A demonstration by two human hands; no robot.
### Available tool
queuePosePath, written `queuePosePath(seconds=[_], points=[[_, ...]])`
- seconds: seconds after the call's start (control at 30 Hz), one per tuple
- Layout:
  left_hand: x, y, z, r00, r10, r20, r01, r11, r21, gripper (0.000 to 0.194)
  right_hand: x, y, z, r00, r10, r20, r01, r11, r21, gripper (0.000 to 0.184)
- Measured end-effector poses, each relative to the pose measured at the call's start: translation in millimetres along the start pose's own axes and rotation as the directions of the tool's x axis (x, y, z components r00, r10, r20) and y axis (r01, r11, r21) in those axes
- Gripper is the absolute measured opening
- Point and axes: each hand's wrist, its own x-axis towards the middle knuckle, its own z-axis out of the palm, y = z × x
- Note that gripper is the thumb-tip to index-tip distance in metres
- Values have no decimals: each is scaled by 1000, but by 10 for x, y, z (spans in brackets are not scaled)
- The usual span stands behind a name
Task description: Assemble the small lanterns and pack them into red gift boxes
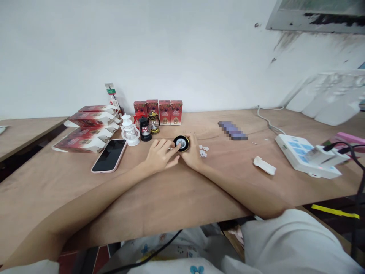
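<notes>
My right hand (193, 154) is wrapped round a small lantern (181, 143), whose round black base with a gold rim and a pale centre faces me. The rest of it is hidden. With its index finger stretched out, my left hand (161, 155) touches that pale centre; its other fingers are bent and it grips nothing. To the left stand several small lanterns: a white lantern (130, 131), a black lantern (145, 129), a gold-and-black lantern (154, 122) and a red lantern (138, 117) partly hidden behind. Small white pieces (203, 152) lie just right of my right hand.
Red printed boxes (171, 112) stand by the wall, and more open-flapped boxes (85, 139) lie at left behind a phone (110, 156). A bottle (111, 95) stands behind them. At right are a blurred-out flat object (233, 130), a white wad (264, 166) and a power strip (302, 152).
</notes>
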Motion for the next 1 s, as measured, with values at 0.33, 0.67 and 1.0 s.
queuePosePath(seconds=[0.33,0.67,1.0], points=[[174,266,250,937,44,347,16,985,-169,24,405,627,-424,940,45,-337,-85,991,-106,35],[325,380,543,885,-128,448,270,924,-271,17,313,457,-326,962,-5,-274,-20,996,-90,35],[-48,274,-47,969,-223,110,246,797,-552,11,112,-28,-201,986,-150,-78,159,980,122,36]])
